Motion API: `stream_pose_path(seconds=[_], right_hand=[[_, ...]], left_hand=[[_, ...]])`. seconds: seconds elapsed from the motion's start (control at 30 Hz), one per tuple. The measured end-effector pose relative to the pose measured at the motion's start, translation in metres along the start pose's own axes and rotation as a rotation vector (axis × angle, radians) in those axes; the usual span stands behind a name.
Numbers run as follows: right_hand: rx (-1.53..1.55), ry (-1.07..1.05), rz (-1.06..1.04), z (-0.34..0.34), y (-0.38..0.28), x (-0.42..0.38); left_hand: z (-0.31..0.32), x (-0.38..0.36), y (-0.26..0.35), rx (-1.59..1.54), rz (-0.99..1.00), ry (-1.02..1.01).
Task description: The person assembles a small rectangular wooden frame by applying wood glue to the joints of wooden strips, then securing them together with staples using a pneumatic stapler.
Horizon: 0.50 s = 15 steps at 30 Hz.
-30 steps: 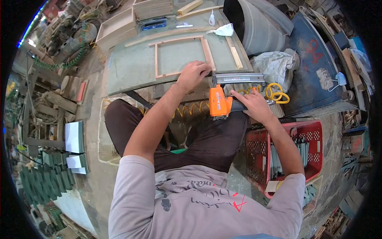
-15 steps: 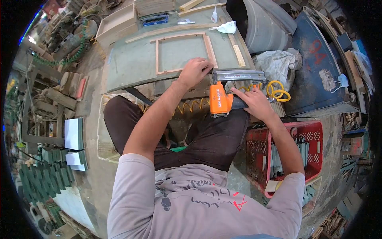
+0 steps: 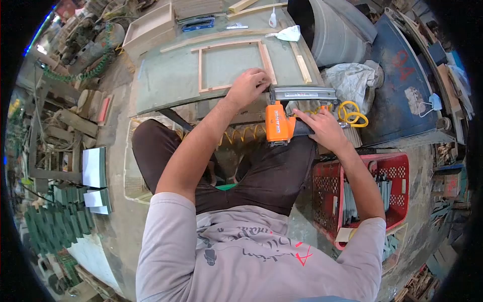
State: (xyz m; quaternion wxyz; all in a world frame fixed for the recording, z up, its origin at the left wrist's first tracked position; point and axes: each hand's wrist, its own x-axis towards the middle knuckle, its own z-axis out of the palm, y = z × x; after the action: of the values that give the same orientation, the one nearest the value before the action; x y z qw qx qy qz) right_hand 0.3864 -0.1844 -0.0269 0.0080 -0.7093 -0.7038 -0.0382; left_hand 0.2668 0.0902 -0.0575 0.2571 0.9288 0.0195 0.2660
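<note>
Right hand [image 3: 324,128] is wrapped round an orange nail gun [image 3: 277,124], whose body sits just left of it. Left hand [image 3: 247,87], half curled, is at the near corner of a wooden frame [image 3: 200,70] stretching beyond; its hold cannot be told.

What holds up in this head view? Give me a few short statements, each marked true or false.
1. The right hand holds an orange nail gun. True.
2. The wooden frame lies on the floor. False: it lies on the table.
3. The left hand is at the wooden frame's near right corner. True.
4. The red crate stands on the table. False: it stands lower, beside the person's right leg.
</note>
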Motion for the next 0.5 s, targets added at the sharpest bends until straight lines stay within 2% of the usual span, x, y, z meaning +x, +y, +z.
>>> stream_pose_path(seconds=[0.5], right_hand=[[-0.01, -0.057, 0.031, 0.0017, -0.0002, 0.0003]], left_hand=[[-0.0031, 0.0021, 0.0025, 0.021, -0.03, -0.048]])
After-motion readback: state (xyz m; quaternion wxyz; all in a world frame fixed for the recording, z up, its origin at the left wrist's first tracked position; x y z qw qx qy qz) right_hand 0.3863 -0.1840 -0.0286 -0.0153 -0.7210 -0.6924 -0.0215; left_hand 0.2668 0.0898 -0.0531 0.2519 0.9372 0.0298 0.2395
